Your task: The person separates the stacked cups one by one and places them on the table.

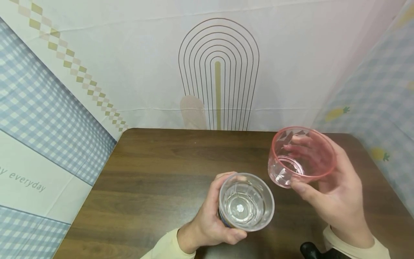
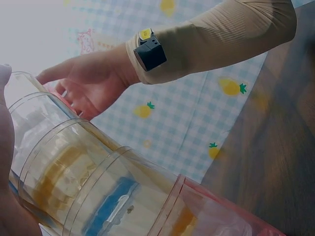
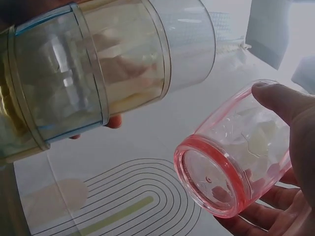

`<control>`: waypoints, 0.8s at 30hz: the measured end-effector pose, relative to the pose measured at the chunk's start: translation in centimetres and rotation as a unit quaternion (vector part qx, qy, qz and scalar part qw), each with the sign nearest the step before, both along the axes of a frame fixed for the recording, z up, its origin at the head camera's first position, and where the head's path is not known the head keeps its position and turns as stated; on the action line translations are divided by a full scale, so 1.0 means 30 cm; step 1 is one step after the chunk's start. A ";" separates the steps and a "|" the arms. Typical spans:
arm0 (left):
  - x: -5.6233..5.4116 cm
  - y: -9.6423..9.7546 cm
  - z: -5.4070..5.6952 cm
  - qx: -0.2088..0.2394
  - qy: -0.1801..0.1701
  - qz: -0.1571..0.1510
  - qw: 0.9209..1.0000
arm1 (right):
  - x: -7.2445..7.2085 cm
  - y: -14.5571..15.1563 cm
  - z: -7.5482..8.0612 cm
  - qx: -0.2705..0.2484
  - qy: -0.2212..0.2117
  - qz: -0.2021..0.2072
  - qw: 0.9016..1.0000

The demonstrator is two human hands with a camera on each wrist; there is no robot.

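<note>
My left hand grips a stack of nested see-through cups, its top opening turned up toward the head camera. In the right wrist view the cup stack has a colourless cup at its mouth end, then yellowish and bluish ones. A pink rim shows at the other end of the stack in the left wrist view. To the right, my right hand holds a pink-tinted clear tumbler by its side, thumb near the rim. The tumbler is apart from the stack, its thick base facing the right wrist camera.
Below the hands is a brown wood-grain table. A white cloth with an arch print hangs behind it, with blue checked cloth at the left and more at the right. A black wrist device sits on the right cuff.
</note>
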State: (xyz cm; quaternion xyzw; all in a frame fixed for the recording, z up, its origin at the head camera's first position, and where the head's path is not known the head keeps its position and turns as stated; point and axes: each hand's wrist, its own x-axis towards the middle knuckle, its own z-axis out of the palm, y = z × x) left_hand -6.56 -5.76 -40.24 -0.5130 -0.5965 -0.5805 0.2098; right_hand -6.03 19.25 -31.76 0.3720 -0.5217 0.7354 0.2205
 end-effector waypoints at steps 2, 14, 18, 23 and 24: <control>0.000 -0.001 -0.001 0.000 0.001 0.001 1.000 | -0.006 0.006 -0.007 0.001 -0.003 0.000 1.000; 0.001 -0.003 -0.008 0.003 -0.002 -0.001 1.000 | -0.039 0.046 -0.066 0.048 -0.049 -0.042 0.997; 0.001 -0.004 -0.008 0.003 -0.004 -0.004 1.000 | -0.051 0.056 -0.076 0.058 -0.065 -0.053 0.995; -0.001 -0.005 -0.008 0.002 -0.005 -0.006 1.000 | -0.069 0.065 -0.088 0.067 -0.077 -0.057 0.993; -0.001 -0.005 -0.007 0.001 -0.004 -0.005 1.000 | -0.072 0.066 -0.090 0.069 -0.077 -0.058 0.993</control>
